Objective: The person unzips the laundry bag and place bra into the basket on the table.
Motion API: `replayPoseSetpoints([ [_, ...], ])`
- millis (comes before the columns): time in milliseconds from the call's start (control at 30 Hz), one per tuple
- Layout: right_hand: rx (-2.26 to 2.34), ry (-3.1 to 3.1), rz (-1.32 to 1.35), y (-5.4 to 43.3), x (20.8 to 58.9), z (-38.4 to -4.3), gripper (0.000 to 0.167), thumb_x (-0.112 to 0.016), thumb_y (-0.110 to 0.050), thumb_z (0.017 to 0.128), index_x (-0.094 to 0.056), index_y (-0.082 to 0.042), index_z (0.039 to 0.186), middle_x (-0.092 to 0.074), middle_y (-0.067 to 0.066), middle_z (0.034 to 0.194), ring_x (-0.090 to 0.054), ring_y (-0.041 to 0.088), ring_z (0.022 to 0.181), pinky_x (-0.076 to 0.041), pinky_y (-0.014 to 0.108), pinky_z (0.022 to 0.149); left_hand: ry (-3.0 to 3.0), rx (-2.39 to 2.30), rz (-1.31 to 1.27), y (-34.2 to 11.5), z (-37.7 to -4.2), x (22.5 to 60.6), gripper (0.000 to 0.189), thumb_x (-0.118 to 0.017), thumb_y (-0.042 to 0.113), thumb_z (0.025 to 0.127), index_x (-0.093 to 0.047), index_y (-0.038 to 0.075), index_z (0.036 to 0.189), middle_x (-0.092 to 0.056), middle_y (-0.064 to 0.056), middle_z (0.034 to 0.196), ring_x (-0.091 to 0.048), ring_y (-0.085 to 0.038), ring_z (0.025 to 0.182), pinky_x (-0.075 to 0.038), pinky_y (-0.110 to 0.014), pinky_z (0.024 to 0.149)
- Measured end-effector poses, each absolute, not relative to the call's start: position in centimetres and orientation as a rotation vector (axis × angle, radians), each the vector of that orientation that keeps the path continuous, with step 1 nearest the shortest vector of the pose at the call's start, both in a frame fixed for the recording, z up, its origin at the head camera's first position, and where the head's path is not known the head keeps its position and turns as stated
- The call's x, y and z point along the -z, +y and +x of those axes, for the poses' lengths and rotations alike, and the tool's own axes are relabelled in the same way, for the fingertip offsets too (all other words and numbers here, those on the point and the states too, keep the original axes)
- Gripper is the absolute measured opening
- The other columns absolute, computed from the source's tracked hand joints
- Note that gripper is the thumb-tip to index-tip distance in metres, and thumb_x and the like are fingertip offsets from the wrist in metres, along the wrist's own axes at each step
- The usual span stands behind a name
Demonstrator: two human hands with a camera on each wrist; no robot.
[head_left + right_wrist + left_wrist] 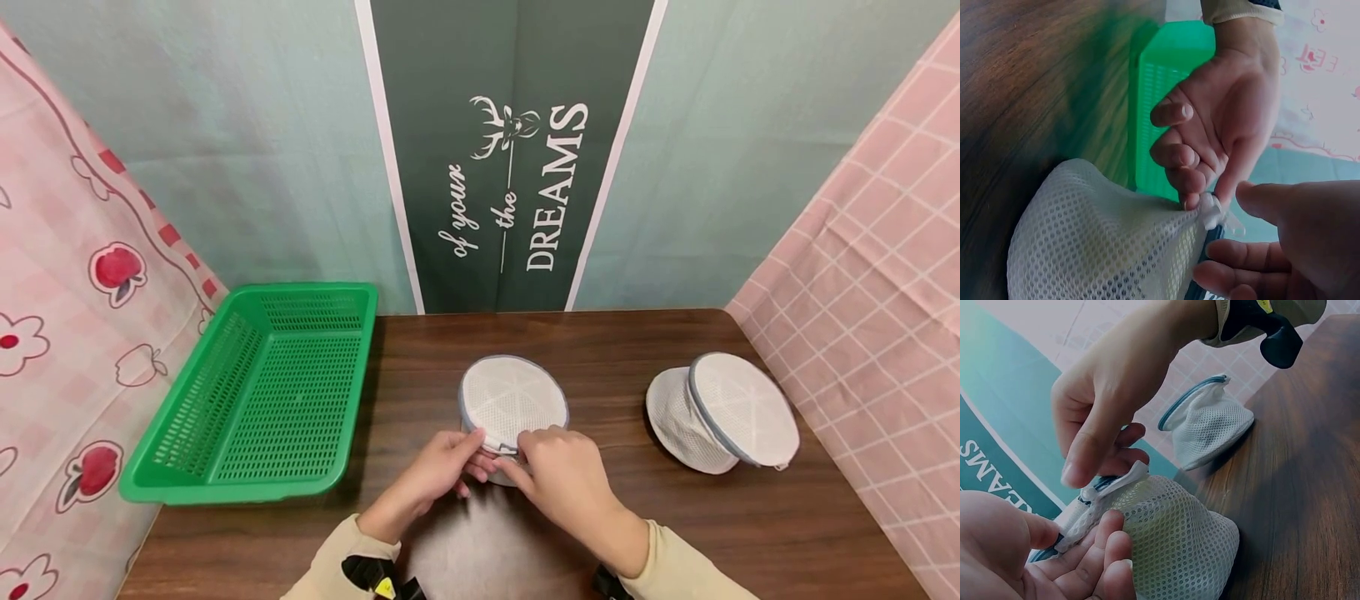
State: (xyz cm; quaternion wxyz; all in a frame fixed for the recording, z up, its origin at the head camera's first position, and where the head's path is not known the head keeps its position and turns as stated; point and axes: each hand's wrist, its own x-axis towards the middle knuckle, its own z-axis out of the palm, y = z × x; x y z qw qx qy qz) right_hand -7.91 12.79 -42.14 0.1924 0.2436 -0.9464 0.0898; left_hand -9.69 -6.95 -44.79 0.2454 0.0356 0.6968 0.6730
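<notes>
A white mesh laundry bag (513, 400) with a blue-grey zipped rim stands in front of me at the middle of the table. My left hand (442, 465) pinches its near rim between thumb and fingers, clearly seen in the left wrist view. My right hand (566, 475) is at the same rim just to the right, its curled fingers on the zipped edge by a small white tab (1124, 480). In the right wrist view the right thumb stands a little off the rim. Something pale yellow shows faintly through the mesh (1104, 250).
A second white mesh bag (742, 408) with a blue-grey rim stands tilted on the right of the table. On the left is a green plastic basket (356, 400) with slotted walls. Curtains hang behind and on both sides of the brown wooden table (622, 525).
</notes>
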Motion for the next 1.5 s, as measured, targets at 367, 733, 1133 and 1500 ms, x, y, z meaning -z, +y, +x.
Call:
replayPoseSetpoints([
  [367, -0.271, -2.548, 0.667, 12.0, 42.7, -7.5, 0.043, -0.082, -0.029, 0.080, -0.046, -0.021, 0.059, -0.040, -0.009, 0.053, -0.046, 0.013, 0.047, -0.036, 0.029, 0.040, 1.900, -1.842, 0.098, -6.8, -9.5, 44.8, 0.048, -0.047, 0.031, 0.109, -0.071, -0.009, 0.100, -0.074, -0.005, 0.083, -0.061, -0.005, 0.066, -0.044, -0.018, 0.047],
  [733, -0.304, -2.584, 0.654, 11.8, 42.9, -7.2, 0.042, -0.079, -0.021, 0.078, -0.041, -0.022, 0.059, -0.038, -0.011, 0.053, -0.039, 0.009, 0.047, -0.030, 0.025, 0.039, 1.911, -1.835, 0.100, -6.8, -9.4, 44.9, 0.050, -0.047, 0.033, 0.109, -0.071, -0.009, 0.100, -0.074, -0.004, 0.083, -0.061, -0.005, 0.066, -0.044, -0.018, 0.047],
  [1133, -0.286, -2.510, 0.723, 11.8, 43.1, -7.1, 0.039, -0.074, -0.017, 0.076, -0.041, -0.022, 0.057, -0.038, -0.010, 0.052, -0.040, 0.009, 0.044, -0.029, 0.025, 0.039, 1.910, -1.826, 0.098, -6.8, -9.4, 44.9, 0.046, -0.047, 0.030, 0.109, -0.071, -0.009, 0.100, -0.072, -0.002, 0.080, -0.061, -0.006, 0.066, -0.044, -0.018, 0.046],
  [1500, -0.293, -2.452, 0.737, 12.0, 43.6, -7.1, 0.038, -0.073, -0.016, 0.075, -0.040, -0.022, 0.057, -0.036, -0.011, 0.052, -0.039, 0.008, 0.044, -0.027, 0.022, 0.038, 1.929, -1.815, 0.076, -6.8, -9.4, 44.9, 0.043, -0.048, 0.028, 0.108, -0.070, -0.007, 0.099, -0.070, 0.000, 0.077, -0.061, -0.007, 0.065, -0.044, -0.019, 0.046],
])
